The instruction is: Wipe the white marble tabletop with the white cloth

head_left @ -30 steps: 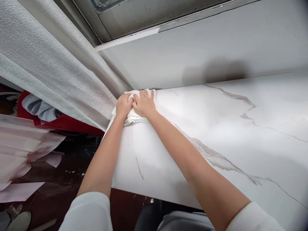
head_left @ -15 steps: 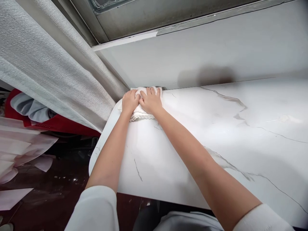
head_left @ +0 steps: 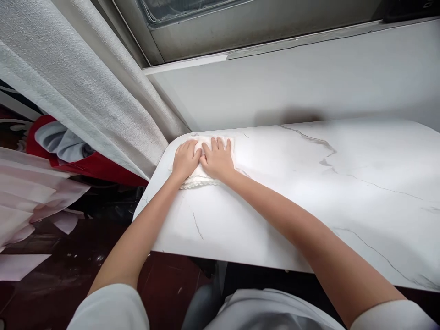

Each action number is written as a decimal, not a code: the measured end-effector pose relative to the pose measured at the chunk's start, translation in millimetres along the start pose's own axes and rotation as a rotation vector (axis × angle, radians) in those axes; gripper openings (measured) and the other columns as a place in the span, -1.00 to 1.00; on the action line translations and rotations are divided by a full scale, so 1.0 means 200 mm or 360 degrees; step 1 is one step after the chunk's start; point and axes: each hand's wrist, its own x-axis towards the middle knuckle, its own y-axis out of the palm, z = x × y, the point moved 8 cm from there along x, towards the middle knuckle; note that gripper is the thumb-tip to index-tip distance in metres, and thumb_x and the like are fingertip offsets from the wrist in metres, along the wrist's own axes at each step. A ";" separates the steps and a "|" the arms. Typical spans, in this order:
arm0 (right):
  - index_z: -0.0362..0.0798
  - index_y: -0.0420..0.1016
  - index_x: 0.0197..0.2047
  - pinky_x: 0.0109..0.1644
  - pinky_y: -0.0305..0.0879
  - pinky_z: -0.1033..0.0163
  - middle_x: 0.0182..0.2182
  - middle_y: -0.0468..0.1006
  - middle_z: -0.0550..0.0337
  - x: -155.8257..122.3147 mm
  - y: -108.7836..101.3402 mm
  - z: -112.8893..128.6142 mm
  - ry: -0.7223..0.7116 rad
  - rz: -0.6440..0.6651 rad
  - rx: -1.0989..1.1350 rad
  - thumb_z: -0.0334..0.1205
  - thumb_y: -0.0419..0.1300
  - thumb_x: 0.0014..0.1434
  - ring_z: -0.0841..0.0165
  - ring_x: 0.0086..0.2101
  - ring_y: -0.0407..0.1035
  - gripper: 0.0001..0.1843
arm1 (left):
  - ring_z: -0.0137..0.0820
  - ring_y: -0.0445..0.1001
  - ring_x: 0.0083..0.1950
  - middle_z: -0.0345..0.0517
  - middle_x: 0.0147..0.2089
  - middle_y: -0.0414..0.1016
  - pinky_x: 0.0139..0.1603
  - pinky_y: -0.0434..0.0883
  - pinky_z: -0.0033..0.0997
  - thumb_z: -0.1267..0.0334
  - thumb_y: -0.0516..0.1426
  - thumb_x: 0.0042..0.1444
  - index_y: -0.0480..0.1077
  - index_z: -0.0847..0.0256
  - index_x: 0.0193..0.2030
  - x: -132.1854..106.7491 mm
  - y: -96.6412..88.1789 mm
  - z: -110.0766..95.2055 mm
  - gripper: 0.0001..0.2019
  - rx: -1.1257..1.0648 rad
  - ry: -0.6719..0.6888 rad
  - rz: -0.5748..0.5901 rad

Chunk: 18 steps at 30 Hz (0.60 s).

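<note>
A folded white cloth with a ruffled edge lies flat on the white marble-patterned table, near its rounded far left corner. My left hand rests on the cloth's left part, palm down with fingers extended. Beside it, my right hand presses on the right part with its fingers spread. The two thumbs almost meet over the middle. Both palms hide much of the cloth.
A light grey curtain hangs close to the table's left end. Behind the table runs a pale wall panel below a metal window frame. A red container with grey fabric stands at left, above a dark red floor.
Both hands and the cloth have come back slightly from the wall towards me. The cloth's far edge now lies clear of the panel. The camera view has shifted a little.
</note>
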 end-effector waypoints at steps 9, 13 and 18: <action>-0.21 0.27 0.32 0.35 -0.19 -0.35 0.31 0.21 -0.32 -0.43 -0.06 0.27 -0.0279 -0.0005 -0.0039 -0.16 -0.10 0.40 -0.13 0.32 0.03 -0.47 | -0.09 0.24 0.38 0.19 0.32 0.35 0.43 0.10 0.02 0.14 -0.15 0.29 0.31 0.35 0.23 -0.57 -0.17 -0.04 -0.50 0.0080 -0.0132 -0.0064; -0.22 0.26 0.33 0.34 -0.16 -0.36 0.31 0.21 -0.33 -0.60 -0.09 0.34 -0.0398 0.0016 -0.0029 -0.14 -0.09 0.39 -0.13 0.32 0.05 -0.46 | -0.05 0.24 0.39 0.23 0.32 0.34 0.42 0.11 0.09 0.12 -0.18 0.31 0.31 0.35 0.24 -0.78 -0.23 -0.08 -0.48 0.0116 -0.0184 -0.0114; -0.23 0.26 0.33 0.35 -0.15 -0.36 0.31 0.22 -0.36 -0.76 -0.16 0.36 -0.0480 0.0017 0.0003 -0.12 -0.09 0.39 -0.16 0.32 0.05 -0.44 | -0.05 0.21 0.41 0.20 0.34 0.32 0.43 0.10 0.08 0.10 -0.20 0.34 0.29 0.33 0.26 -0.96 -0.24 -0.16 -0.48 0.0132 -0.0226 -0.0125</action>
